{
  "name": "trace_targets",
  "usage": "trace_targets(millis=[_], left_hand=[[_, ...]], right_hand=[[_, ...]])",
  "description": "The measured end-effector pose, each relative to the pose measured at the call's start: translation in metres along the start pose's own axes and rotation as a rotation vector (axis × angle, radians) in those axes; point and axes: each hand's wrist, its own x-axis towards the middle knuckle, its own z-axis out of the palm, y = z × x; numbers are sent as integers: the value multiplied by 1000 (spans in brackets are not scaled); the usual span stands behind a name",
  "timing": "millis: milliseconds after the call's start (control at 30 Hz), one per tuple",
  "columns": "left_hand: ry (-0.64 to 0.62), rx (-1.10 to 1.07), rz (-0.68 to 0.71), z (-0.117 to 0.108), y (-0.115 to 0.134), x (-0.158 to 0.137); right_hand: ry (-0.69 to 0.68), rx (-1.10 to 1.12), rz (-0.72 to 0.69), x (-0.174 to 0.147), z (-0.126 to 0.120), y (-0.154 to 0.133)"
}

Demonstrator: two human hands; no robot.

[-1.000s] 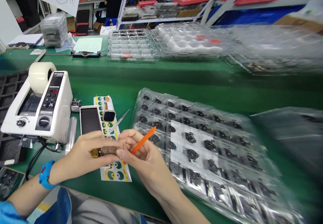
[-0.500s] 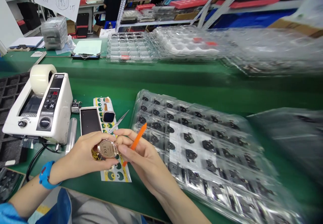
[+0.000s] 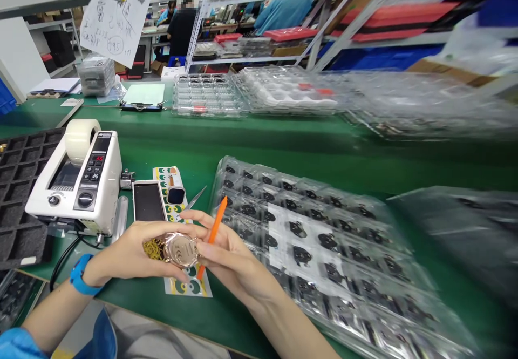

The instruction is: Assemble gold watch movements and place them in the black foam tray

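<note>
A rose-gold watch (image 3: 182, 250) lies back side up between my hands, its case back printed with small marks. My left hand (image 3: 131, 251) is wrapped round it, and gold chain-like links show inside the palm. The fingertips of my right hand (image 3: 226, 251) pinch the watch's right edge. An orange pointed stick (image 3: 218, 219) is also held between the right fingers, slanting upward. Beneath my hands is a sticker sheet (image 3: 188, 288) with yellow and green shapes. A square-faced smartwatch (image 3: 176, 195) and metal tweezers (image 3: 196, 197) lie just beyond.
A white tape dispenser (image 3: 87, 186) stands left, near a black compartment tray (image 3: 24, 186). A dark shallow box (image 3: 148, 201) sits beyond my left hand. On the right, a clear blister tray (image 3: 324, 229) holds several black parts. More clear trays (image 3: 291, 92) line the back ledge.
The camera view has tilted upward, so the bench appears lower. My hands stay on the watch; more of the gold links now shows in the left palm.
</note>
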Motion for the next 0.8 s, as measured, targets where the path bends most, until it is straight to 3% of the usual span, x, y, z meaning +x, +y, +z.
trace_targets(millis=[267, 500, 633, 700, 767, 800], left_hand=[[24, -6, -29, 2, -2, -2], [37, -64, -199, 3, -1, 2], [315, -96, -324, 0, 7, -17], [439, 3, -342, -4, 14, -40], [498, 140, -320, -9, 21, -69], [519, 211, -303, -11, 25, -83]], right_hand=[[-9, 45, 22, -1, 0, -2], [72, -60, 53, 3, 2, -6], [173, -333, -59, 26, -13, -38], [236, -600, -154, 54, -24, -63], [375, -972, -211, 92, -32, -88], [401, -1045, -224, 112, -33, -97]])
